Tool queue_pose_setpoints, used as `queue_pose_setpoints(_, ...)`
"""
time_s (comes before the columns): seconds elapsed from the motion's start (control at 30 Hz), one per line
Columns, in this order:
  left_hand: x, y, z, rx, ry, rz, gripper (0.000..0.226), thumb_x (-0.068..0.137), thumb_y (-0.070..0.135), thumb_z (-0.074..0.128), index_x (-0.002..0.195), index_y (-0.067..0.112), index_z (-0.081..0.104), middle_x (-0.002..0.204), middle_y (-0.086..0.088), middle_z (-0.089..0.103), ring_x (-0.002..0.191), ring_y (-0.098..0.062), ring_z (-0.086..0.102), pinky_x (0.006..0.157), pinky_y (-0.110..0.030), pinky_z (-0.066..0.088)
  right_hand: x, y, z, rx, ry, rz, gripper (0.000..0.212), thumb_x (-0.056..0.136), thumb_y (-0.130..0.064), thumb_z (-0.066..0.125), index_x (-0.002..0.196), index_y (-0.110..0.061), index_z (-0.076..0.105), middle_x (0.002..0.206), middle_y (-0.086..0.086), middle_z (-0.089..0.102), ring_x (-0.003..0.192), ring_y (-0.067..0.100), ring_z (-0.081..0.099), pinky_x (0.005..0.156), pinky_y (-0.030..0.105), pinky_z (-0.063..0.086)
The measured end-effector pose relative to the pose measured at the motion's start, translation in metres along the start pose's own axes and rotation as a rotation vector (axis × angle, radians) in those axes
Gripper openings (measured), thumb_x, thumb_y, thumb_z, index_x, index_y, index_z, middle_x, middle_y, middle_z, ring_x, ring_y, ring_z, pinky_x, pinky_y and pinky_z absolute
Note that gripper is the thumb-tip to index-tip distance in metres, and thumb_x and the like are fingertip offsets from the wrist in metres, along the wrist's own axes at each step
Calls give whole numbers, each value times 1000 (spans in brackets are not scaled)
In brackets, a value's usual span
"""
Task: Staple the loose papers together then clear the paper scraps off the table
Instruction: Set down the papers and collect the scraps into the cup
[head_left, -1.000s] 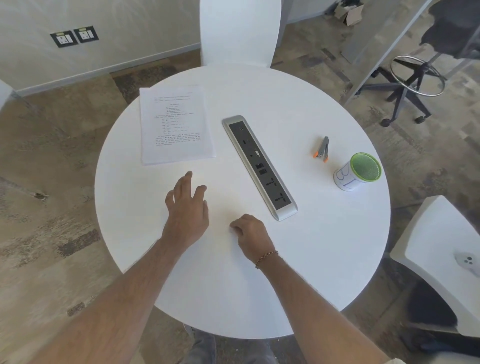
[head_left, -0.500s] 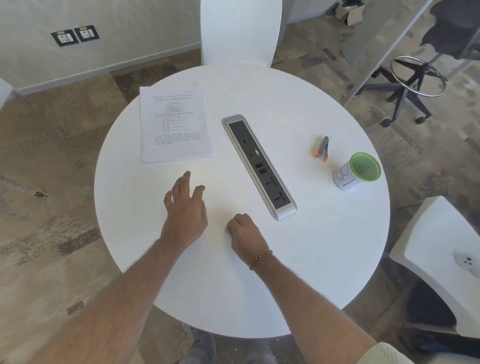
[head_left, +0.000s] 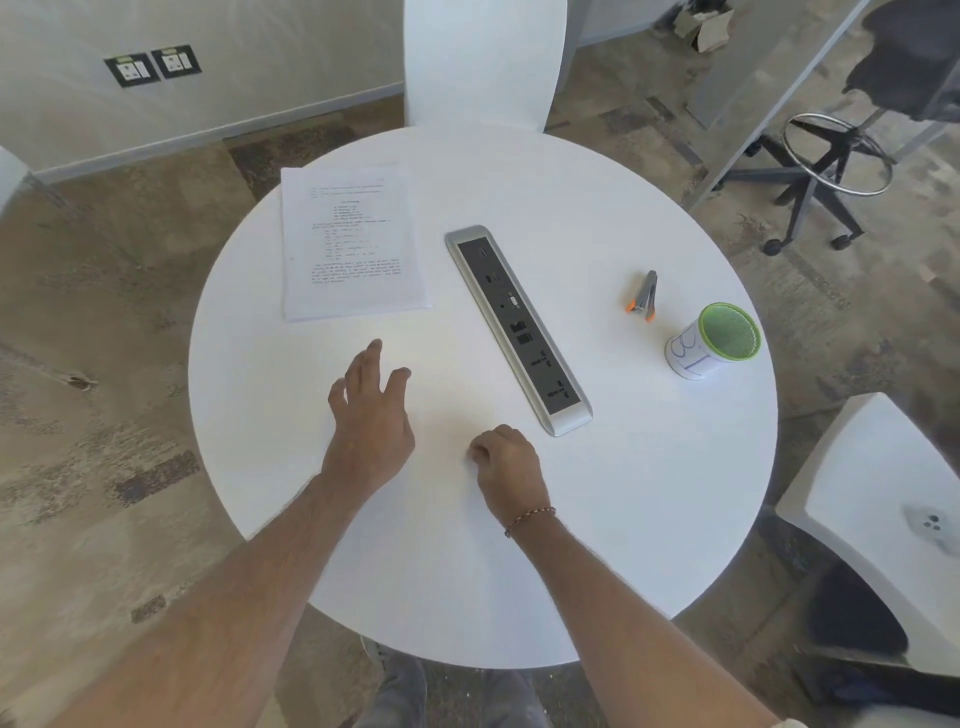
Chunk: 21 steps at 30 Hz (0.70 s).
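Observation:
A stack of printed white papers (head_left: 350, 244) lies at the far left of the round white table (head_left: 649, 493). A small grey stapler with orange ends (head_left: 644, 298) rests at the right, just behind a green-rimmed mesh cup (head_left: 714, 340). My left hand (head_left: 371, 415) lies flat on the table near its middle, fingers apart, holding nothing. My right hand (head_left: 506, 465) is beside it with the fingers curled into a loose fist on the tabletop; whether anything is inside it is hidden. No paper scraps can be made out on the white surface.
A long grey power-socket strip (head_left: 517, 325) runs diagonally across the table's middle. A white chair (head_left: 483, 57) stands at the far side, another white chair (head_left: 883, 525) at the right, and a black stool (head_left: 826, 156) at the back right.
Both hands have stayed nearly where they were. My right hand has shifted slightly toward me and to the left.

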<state>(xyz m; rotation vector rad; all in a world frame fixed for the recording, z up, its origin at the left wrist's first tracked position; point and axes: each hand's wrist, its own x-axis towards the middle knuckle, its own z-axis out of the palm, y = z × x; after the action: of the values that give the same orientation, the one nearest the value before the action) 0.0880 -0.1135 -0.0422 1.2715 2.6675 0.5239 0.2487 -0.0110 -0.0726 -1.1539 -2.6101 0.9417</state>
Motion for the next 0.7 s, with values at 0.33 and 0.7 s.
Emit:
queue_pose_setpoints(0.33,0,4,-3,15,-18,8,53,74,-8,55,125,7,58,156,-27,32,142,-41,33,104,-62,38,-5,-9,14,-150,-78,-33,13,78,9,58,76,-1,66,78,10,59,79,30,54,62,38,50)
queue_pose_setpoints(0.7,1,1,2,14,-25,6,52,71,-9,57,121,6,61,154,-28,36,139,-42,38,100,-61,41,-6,-8,19,-500,-75,-238,34,57,10,26,68,-10,52,68,7,49,64,24,43,59,28,29)
